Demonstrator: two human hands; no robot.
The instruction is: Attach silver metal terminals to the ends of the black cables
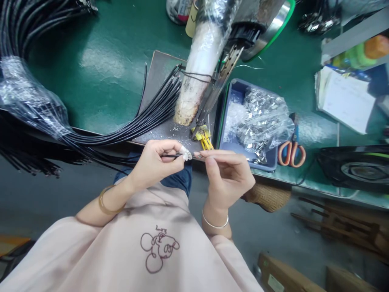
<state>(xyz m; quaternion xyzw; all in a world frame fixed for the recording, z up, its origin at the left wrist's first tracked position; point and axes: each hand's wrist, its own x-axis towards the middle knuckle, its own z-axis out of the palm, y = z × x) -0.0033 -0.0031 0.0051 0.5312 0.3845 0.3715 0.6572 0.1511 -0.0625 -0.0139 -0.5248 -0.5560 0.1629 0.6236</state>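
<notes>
The left hand pinches a black cable. The right hand meets its end, fingers bunched, grip unclear.

We see a glossy green tabletop with pale patches of light on its surface. Below it, on our right, a brown wooden frame (stool or chair, we cannot tell) and cardboard boxes occupy the grey floor.
</notes>
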